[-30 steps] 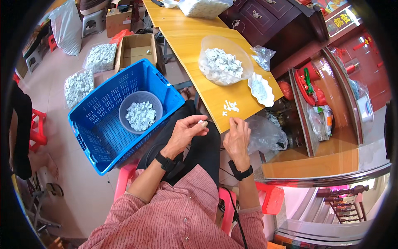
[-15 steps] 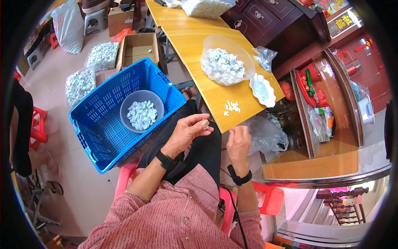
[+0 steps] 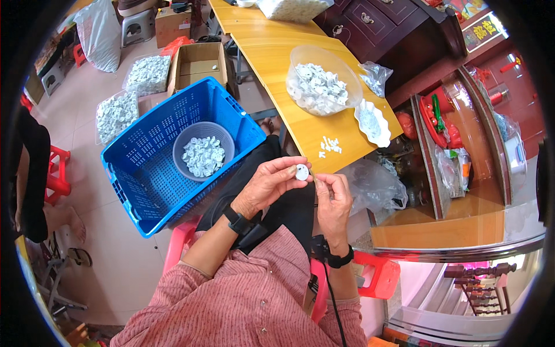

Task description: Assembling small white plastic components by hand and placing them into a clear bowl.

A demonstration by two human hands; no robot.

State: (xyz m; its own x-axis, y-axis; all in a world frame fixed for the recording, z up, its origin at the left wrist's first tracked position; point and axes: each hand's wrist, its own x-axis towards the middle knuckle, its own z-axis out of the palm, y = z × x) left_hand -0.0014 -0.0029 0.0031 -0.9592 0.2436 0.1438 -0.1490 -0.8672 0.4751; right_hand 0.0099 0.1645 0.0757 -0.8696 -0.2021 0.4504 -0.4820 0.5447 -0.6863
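My left hand (image 3: pixel 272 184) pinches a small white round plastic piece (image 3: pixel 302 172) between thumb and fingertips, its flat face showing a few dark spots. Close beside it, the fingers of my right hand (image 3: pixel 333 199) are pressed together at the piece's right edge; whatever they grip is too small to make out. Just beyond the hands, small white pegs (image 3: pixel 330 146) lie loose on the corner of the yellow table (image 3: pixel 277 69). A scalloped white dish (image 3: pixel 378 136) with tiny pale pieces and a clear bowl (image 3: pixel 354 87) heaped with white parts stand farther back.
To my left, a blue crate (image 3: pixel 139 194) holds a grey bowl (image 3: pixel 180 147) of similar white round pieces. Clear packs of white parts (image 3: pixel 115 115) and a cardboard box (image 3: pixel 199 61) stand behind it. A plastic bag (image 3: pixel 376 188) hangs by the table's right edge. Another person's leg (image 3: pixel 63 221) shows far left.
The white round piece has come into clear sight in my left fingertips, face turned up. My right fingers have moved left, up against it. The whole view has shifted slightly.
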